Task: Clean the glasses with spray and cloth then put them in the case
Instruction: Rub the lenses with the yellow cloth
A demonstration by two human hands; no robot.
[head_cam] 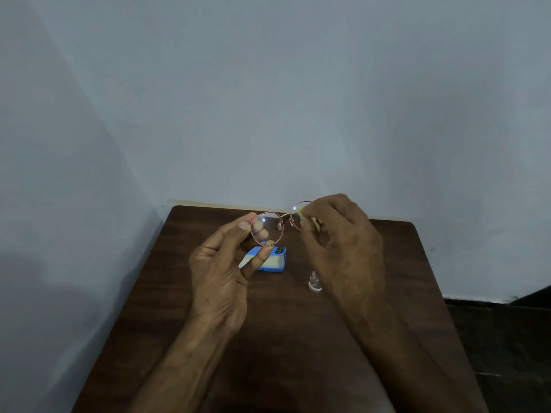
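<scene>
Round glasses point(269, 217) with a thin red frame are held up above the table. My left hand point(222, 274) pinches the left lens rim between thumb and fingers. At the right lens, my right hand point(338, 234) presses a small yellow cloth point(311, 219) against the glass; most of the cloth is hidden by the fingers. A blue glasses case point(272, 260) lies open on the table below the glasses, with a pale lining. To its right stands a small clear spray bottle point(314, 283), just beside my right wrist.
The dark wooden table point(402, 278) stands in a corner against pale walls. Its right edge borders a dark floor point(507, 338). The left edge runs close along the wall.
</scene>
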